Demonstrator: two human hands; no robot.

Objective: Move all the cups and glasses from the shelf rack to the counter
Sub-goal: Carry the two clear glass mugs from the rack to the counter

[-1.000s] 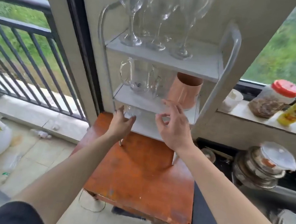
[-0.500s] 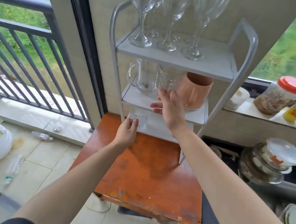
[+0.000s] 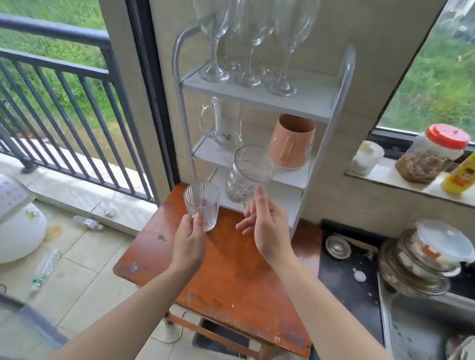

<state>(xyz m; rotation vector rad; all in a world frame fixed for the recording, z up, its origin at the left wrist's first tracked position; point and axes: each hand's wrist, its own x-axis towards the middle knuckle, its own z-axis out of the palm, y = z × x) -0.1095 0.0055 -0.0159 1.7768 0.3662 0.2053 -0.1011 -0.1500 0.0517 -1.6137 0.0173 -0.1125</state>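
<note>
Above orange table [image 3: 230, 269], clear ribbed tumbler [image 3: 201, 204] tilts

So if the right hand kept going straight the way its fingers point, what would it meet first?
Probably the textured glass it is already gripping; behind that, the rack's lower shelves, though depth is unclear.

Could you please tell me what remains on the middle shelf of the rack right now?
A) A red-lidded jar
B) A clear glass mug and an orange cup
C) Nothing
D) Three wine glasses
B: the middle shelf holds a clear glass mug at its left and an orange cup at its right.
</note>
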